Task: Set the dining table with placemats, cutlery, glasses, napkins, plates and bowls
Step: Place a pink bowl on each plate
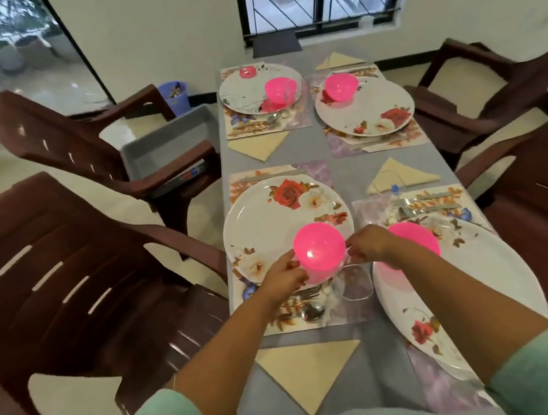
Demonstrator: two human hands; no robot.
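A pink bowl [319,248] is held between both hands over the near edge of the near-left floral plate [267,222]. My left hand [283,277] grips its left side and my right hand [368,242] pinches its right rim. The plate lies on a floral placemat [344,312] with a spoon and fork [310,306] and a clear glass [352,282] just below the bowl. A second pink bowl [421,237] sits on the near-right plate [448,289]. A folded beige napkin [308,372] lies near me.
Two far settings each have a plate with a pink bowl [340,86], cutlery and a napkin [258,145]. Brown plastic chairs [66,267] flank the grey table [340,171] on both sides. A grey tray [168,141] rests on the far-left chair.
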